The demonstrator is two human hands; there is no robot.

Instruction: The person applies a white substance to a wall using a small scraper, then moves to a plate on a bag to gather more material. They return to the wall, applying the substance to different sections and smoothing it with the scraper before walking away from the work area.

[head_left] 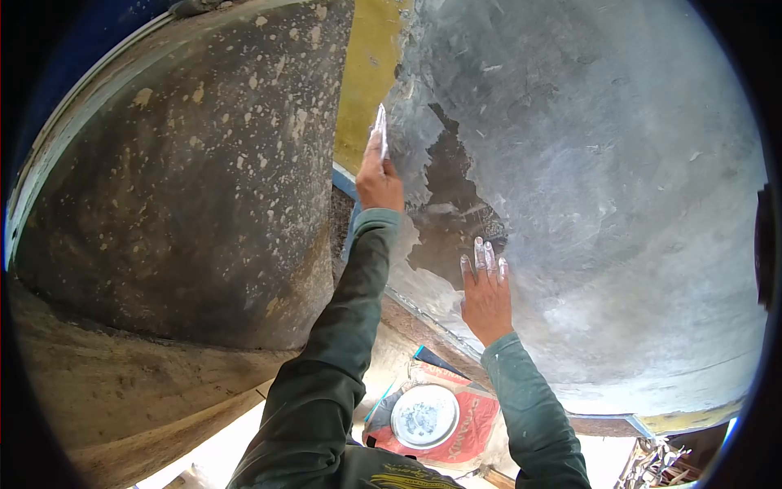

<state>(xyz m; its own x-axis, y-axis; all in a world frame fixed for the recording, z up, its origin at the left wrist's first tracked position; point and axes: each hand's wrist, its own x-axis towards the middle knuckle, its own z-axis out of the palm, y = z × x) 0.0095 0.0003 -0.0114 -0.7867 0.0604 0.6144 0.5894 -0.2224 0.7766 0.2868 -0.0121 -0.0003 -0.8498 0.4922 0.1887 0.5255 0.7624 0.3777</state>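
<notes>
My left hand [380,181] is raised at the border of a yellow strip [356,90] and a large grey skim-coated surface [586,163]. Its fingers close on a thin, flat piece [383,130] smeared with white, seen edge-on; I cannot tell its kind. Lower down, my right hand [486,301] lies with fingers extended against the grey surface, its fingertips coated white. Just above those fingertips is a dark brown patch [450,175] with ragged edges, tapering upward. Whitish smears border its lower left side.
A dark panel [187,187] speckled with pale spots fills the left side. Below my arms, a round pan [424,416] with whitish residue stands on a red printed bag [476,420]. A heap of sticks [652,464] lies at the lower right.
</notes>
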